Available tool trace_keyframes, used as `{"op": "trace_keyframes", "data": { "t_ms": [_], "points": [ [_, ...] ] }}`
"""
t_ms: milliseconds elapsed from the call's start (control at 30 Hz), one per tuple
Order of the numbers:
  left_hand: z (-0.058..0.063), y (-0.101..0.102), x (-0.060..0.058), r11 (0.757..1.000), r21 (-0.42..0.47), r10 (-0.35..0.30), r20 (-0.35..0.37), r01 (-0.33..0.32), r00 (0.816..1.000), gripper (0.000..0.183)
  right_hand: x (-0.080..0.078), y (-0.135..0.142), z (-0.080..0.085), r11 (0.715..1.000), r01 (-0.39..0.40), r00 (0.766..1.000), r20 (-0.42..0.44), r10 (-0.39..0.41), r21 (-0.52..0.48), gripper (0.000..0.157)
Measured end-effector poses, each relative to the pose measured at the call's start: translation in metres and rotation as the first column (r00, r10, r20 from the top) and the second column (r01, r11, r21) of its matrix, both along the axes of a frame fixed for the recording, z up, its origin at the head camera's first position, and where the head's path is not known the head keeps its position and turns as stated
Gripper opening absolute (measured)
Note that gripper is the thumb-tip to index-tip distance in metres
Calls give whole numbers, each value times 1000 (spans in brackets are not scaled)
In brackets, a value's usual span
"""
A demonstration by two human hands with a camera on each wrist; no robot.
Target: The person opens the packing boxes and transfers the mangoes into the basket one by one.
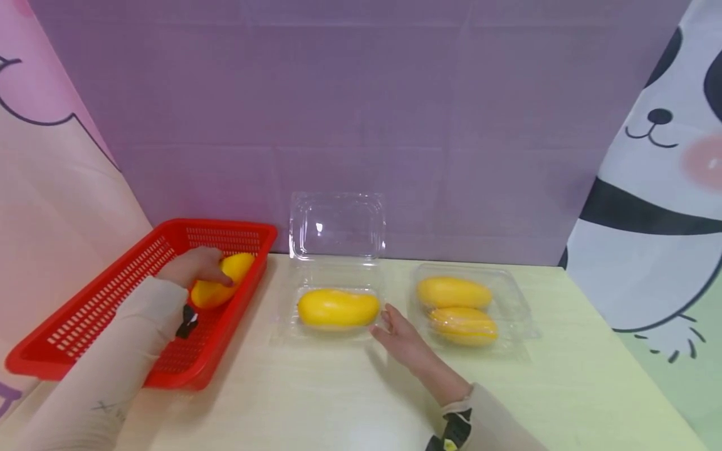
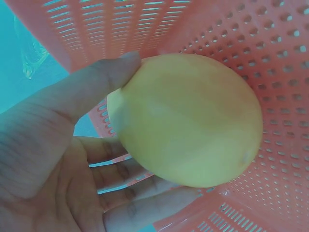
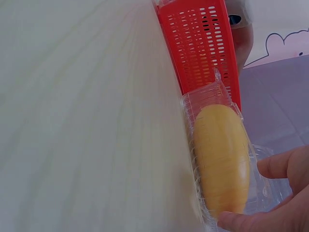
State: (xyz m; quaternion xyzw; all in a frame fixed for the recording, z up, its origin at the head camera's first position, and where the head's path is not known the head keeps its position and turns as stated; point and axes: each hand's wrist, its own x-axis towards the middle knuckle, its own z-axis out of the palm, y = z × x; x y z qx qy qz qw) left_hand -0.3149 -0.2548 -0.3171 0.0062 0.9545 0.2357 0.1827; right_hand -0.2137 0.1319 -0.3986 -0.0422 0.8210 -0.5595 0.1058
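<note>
Inside the red basket [image 1: 194, 369] at the left, my left hand [image 1: 197, 266] holds a yellow mango [image 1: 239, 266]. In the left wrist view its thumb [image 2: 104, 79] lies along one side of that mango [image 2: 188, 121], with the fingers curved underneath. A second mango [image 1: 338, 308] lies lengthwise in a clear plastic clamshell box, whose lid [image 1: 338, 228] stands raised at the back. Beside this box's right end is my right hand [image 1: 403, 341], fingers loosely spread and gripping nothing. The right wrist view shows a fingertip [image 3: 231, 220] right at that mango's lower end.
On the right, a closed clear clamshell box [image 1: 516, 300] contains two mangoes [image 1: 454, 292]. A purple backdrop [image 1: 361, 113] rises along the table's far edge. Printed cloth panels [image 1: 660, 207] flank both sides.
</note>
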Motion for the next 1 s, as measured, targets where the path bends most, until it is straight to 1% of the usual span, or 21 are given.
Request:
{"op": "trace_keyframes", "data": {
  "t_ms": [100, 200, 367, 433, 467, 633, 833, 1000],
  "points": [
    [1, 0, 2, 1000, 25, 16, 18, -17, 1000, 77, -1, 0, -1, 1000, -1, 1000, -3, 1, 1, 71],
    [2, 2, 3, 999, 43, 29, 19, -30, 999, 75, -2, 0, 0, 1000, -1, 1000, -11, 1, 2, 72],
    [2, 4, 3, 998, 57, 27, 8, -27, 1000, 65, -3, 1, 0, 1000, 6, 1000, -12, -6, 12, 71],
    [3, 4, 2, 999, 45, 13, 1, -13, 1000, 63, -3, 1, 0, 1000, 7, 1000, -11, -7, 16, 71],
    [3, 4, 2, 999, 47, 17, 1, -17, 1000, 64, -3, 1, 0, 1000, 7, 1000, -11, -7, 17, 71],
    [7, 8, 2, 1000, 19, 1, -10, 0, 1000, 71, -3, 2, 1, 1000, 12, 1000, 11, -12, 27, 73],
    [10, 11, 4, 998, -44, -43, -22, 42, 999, 60, -2, 1, 2, 1000, 14, 1000, 13, -14, 25, 73],
    [10, 10, 2, 994, -84, -67, -19, 65, 998, 56, -2, 0, 2, 999, 13, 1000, 3, -13, 35, 72]
  ]
}}
